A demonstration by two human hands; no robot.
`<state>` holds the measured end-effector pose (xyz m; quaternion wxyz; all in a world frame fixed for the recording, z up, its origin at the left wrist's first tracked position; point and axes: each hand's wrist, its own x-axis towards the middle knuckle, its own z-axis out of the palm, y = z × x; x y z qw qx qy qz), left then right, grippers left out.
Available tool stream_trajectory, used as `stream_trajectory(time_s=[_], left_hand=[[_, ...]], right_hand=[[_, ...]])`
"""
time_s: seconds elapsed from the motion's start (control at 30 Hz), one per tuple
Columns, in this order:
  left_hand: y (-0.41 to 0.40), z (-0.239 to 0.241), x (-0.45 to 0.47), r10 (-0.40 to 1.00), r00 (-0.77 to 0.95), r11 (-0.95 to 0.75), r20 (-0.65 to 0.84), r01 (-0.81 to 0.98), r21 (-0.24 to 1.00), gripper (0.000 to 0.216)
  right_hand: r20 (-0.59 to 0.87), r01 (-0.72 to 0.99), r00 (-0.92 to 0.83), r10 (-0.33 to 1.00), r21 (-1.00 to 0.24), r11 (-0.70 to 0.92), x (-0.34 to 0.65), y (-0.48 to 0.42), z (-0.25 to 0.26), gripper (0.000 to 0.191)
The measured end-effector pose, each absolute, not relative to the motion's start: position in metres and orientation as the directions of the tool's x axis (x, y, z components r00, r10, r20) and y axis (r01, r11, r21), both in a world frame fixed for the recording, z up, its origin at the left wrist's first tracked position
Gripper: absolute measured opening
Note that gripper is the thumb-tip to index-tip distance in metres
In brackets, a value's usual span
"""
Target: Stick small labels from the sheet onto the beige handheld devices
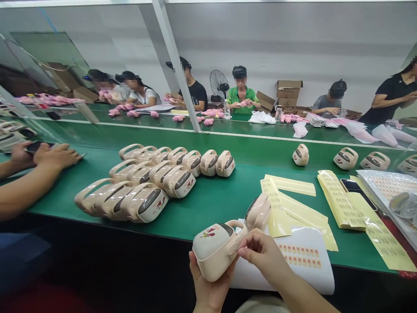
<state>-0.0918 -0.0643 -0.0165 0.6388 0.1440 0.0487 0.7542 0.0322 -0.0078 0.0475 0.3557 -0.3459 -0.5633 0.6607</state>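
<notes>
One near cream device [210, 256], left grip [210, 289] clamped beneath, seemingly to steady it for my right grip [265, 252], pinched together at the handle [233, 248].

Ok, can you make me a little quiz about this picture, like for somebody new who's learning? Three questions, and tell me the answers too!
1. Pick one: what does the left hand hold?
A) a phone
B) a gadget with a handle
C) a bottle

2. True or false: seen from the worker's seat, the yellow sheets lie to the right of the big cluster of gadgets.

3. Fill in the blank: the top of the near table is coloured ____.

Key: 1. B; 2. True; 3. green.
</notes>
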Motion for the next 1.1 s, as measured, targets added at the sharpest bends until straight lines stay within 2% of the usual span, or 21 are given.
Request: stream_trajectory(time_s=[0.3, 0.43, 0.53, 0.6, 0.7, 0.8, 0.97, 1.1], left_hand=[[-0.065, -0.018, -0.084, 0.963, -0.16, -0.213, 0.215, -0.944, 0.253, 0.046], [-0.065, -0.018, -0.083, 0.964, -0.14, -0.191, 0.225, -0.956, 0.224, 0.043], [-0.065, -0.014, -0.082, 0.965, -0.176, -0.223, 0.194, -0.941, 0.255, 0.041], [-0.065, -0.01, -0.08, 0.975, -0.188, -0.214, 0.118, -0.936, 0.28, 0.041], [-0.066, -0.006, -0.078, 0.992, -0.125, -0.116, -0.02, -0.958, 0.262, 0.037], [-0.067, -0.01, -0.077, 0.993, -0.114, -0.112, 0.007, -0.962, 0.249, 0.032], [-0.07, -0.02, -0.078, 0.997, -0.054, -0.065, 0.048, -0.958, 0.28, 0.039], [-0.076, -0.017, -0.087, 1.0, -0.021, -0.014, -0.017, -0.934, 0.358, 0.037]], right_hand=[[-0.069, 0.135, -0.435, 0.898, -0.991, -0.011, 0.03, -0.004, 0.055, 0.006], [-0.057, 0.163, -0.419, 0.906, -0.987, 0.013, 0.03, -0.003, 0.058, 0.009], [-0.02, 0.131, -0.388, 0.922, -0.991, 0.033, 0.027, -0.005, 0.054, 0.01], [0.009, 0.116, -0.366, 0.93, -0.992, 0.055, 0.025, -0.007, 0.05, 0.01], [0.07, 0.113, -0.344, 0.936, -0.987, 0.115, 0.023, -0.01, 0.047, 0.011], [0.115, 0.19, -0.334, 0.935, -0.964, 0.187, 0.023, -0.01, 0.046, 0.011], [0.085, 0.367, -0.287, 0.954, -0.91, 0.191, 0.034, -0.005, 0.044, 0.024], [0.128, 0.27, -0.313, 0.941, -0.938, 0.217, 0.053, 0.001, 0.054, 0.016]])
